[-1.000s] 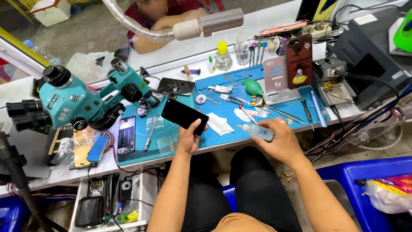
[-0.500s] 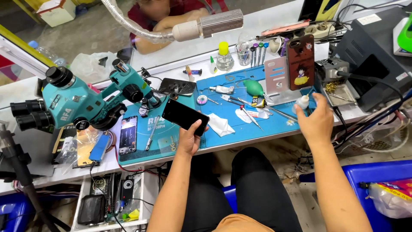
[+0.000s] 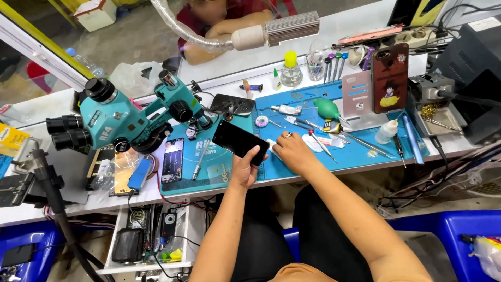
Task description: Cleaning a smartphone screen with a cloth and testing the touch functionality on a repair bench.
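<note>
The left hand (image 3: pixel 244 168) had a dark phone (image 3: pixel 240 141) in its grip, fingers curled up around the near end, the slab tilted just above the blue mat (image 3: pixel 360 151) on the counter (image 3: pixel 73 201), to the right of the teal microscope (image 3: pixel 122 120). The phone looked thin, stiff and light, its glass face glossy and likely slippery and easy to crack (best taken by the long edges, not the face). The right hand (image 3: pixel 293 151), to the right of the phone, lay loosely curled on the mat over a scrap of white cloth (image 3: pixel 272 146), and whether it pinched the cloth could not be told. From the microscope, the tweezers (image 3: pixel 360 142) and the small white bottle (image 3: pixel 386 131) lay well to the right. The phone's underside was hidden, the cloth mostly covered, and the small tools by the bottle were too fine to make out.
</note>
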